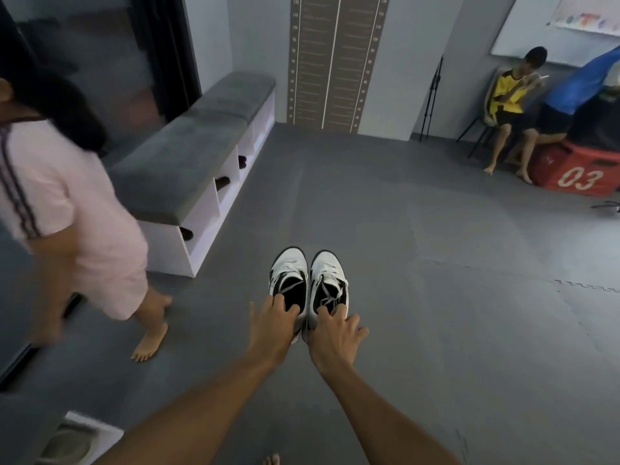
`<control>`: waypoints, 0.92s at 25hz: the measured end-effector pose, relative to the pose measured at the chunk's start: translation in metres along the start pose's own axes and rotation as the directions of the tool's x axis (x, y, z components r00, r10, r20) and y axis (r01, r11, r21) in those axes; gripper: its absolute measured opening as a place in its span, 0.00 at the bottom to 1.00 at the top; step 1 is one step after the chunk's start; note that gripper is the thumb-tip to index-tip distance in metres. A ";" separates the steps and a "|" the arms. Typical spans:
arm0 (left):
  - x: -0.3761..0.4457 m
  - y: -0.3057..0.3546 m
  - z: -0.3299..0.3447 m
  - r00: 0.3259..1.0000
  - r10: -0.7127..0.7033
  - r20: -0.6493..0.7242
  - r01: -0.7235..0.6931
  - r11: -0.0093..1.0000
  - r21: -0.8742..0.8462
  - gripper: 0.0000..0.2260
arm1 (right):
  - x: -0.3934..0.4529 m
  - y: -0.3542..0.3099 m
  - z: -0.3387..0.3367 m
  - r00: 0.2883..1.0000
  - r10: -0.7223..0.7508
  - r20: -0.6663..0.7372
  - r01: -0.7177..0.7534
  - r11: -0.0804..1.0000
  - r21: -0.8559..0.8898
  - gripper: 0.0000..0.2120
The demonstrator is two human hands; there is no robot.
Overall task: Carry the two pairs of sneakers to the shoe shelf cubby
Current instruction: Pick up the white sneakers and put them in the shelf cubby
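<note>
A pair of white sneakers with black trim is side by side in the lower middle, toes pointing away from me. My left hand (271, 325) has its fingers hooked into the opening of the left sneaker (288, 273). My right hand (332, 333) has its fingers in the opening of the right sneaker (329, 275). The shoe shelf (204, 216), white cubbies under a grey cushioned top, runs along the left wall. Several cubbies hold dark shoes. A second pair of sneakers is not in view.
A person in pink clothes (63, 209) walks barefoot at the left, between me and the shelf's near end. Two people sit at the far right by a red box marked 03 (577, 176). Grey mat flooring (436, 263) spreads ahead. A white shelf corner (100, 427) pokes in at the bottom left.
</note>
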State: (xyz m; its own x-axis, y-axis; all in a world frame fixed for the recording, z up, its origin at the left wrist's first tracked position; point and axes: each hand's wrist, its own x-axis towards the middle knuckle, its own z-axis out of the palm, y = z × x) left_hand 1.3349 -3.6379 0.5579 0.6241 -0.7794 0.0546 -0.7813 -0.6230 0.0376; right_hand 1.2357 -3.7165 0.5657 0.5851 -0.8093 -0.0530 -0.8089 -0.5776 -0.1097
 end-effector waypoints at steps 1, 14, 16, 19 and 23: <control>0.027 -0.002 -0.002 1.000 0.012 -0.018 -0.011 1.000 0.019 0.09 | 0.028 -0.004 -0.003 1.000 0.012 -0.016 -0.013 1.000 -0.006 0.09; 0.362 -0.005 -0.013 0.999 -0.038 -0.009 0.039 0.998 0.059 0.09 | 0.373 -0.027 -0.037 0.997 -0.072 -0.042 0.074 0.996 0.054 0.11; 0.410 -0.004 -0.011 0.998 -0.063 0.001 0.063 0.997 0.043 0.09 | 0.423 -0.029 -0.039 0.995 -0.087 -0.038 0.089 0.995 0.045 0.11; 0.482 -0.008 -0.006 0.997 -0.076 0.014 0.075 0.996 0.047 0.10 | 0.498 -0.038 -0.040 0.994 -0.104 -0.018 0.105 0.994 0.019 0.11; 0.597 -0.029 0.005 0.998 -0.066 0.023 0.065 0.997 0.038 0.10 | 0.610 -0.062 -0.037 0.996 -0.089 -0.008 0.089 0.996 0.012 0.10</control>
State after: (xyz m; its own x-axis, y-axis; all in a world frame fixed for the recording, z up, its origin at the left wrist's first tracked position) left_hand 1.7303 -4.0857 0.5841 0.6741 -0.7381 0.0292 -0.7384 -0.6743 0.0033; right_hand 1.6408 -4.1784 0.5771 0.6542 -0.7555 -0.0350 -0.7528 -0.6461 -0.1260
